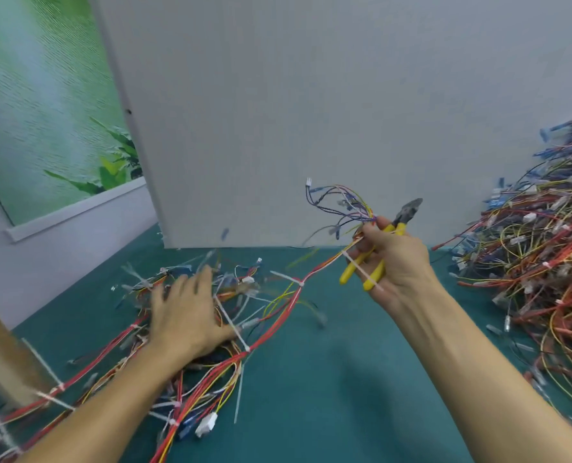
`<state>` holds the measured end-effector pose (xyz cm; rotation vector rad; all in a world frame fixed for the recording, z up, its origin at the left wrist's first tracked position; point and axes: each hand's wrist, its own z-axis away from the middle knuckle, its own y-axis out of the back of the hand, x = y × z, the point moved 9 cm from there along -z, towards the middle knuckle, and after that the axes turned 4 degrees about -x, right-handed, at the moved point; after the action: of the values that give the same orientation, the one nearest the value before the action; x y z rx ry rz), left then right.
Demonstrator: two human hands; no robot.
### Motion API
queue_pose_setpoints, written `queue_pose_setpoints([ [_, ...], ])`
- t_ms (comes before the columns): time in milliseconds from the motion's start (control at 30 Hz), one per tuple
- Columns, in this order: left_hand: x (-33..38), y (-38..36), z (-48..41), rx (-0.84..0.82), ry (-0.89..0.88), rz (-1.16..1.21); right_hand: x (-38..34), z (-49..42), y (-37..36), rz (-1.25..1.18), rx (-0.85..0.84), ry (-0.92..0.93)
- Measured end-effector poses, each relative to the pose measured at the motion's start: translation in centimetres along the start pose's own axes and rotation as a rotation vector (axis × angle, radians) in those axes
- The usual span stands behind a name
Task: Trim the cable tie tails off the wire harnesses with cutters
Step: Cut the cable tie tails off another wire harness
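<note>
My right hand (391, 259) is raised above the green table and grips yellow-handled cutters (378, 248), jaws pointing up and right. The same hand also pinches a red, yellow and blue wire harness (341, 208); its loose ends fan upward and its red wires trail down to the left. White cable tie tails (361, 269) stick out from that harness below the hand. My left hand (184, 312) lies flat with straight fingers on a tangle of harnesses (211, 372) at the lower left, where several long white tie tails stand out.
A big heap of wire harnesses (545, 248) fills the right side. A grey upright panel (311, 111) stands behind the green table mat (328, 396). A brown cardboard edge (0, 355) is at the far left. Small cut bits lie scattered on the mat.
</note>
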<state>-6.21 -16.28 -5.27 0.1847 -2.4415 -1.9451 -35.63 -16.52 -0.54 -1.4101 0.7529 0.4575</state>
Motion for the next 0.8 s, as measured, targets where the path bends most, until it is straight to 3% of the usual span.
queue_pose_setpoints([
  [333, -8.4, 0.3, -0.9, -0.039, 0.132, -0.155, -2.3, -0.9, 2.3, -0.184, 0.118, 0.027],
  [500, -6.4, 2.7, 1.0, 0.041, 0.136, -0.202, -0.4, -0.6, 3.4, 0.007, 0.198, 0.021],
  [600, -1.9, 5.3, 3.3, 0.338, -0.119, -0.119, 0.8, -0.6, 3.8, 0.069, 0.225, 0.016],
  [633, -0.3, 5.3, 4.1, 0.362, -0.241, -0.034, 1.1, -0.6, 4.0, 0.080, 0.236, 0.015],
  [733, 2.0, 2.2, 4.6, 0.035, -0.396, 0.311, 1.5, -0.4, 4.3, 0.139, 0.247, 0.004],
  [800, 1.7, -0.7, 4.6, -0.158, -0.402, 0.317, 1.0, -0.4, 4.5, 0.176, 0.239, 0.009],
])
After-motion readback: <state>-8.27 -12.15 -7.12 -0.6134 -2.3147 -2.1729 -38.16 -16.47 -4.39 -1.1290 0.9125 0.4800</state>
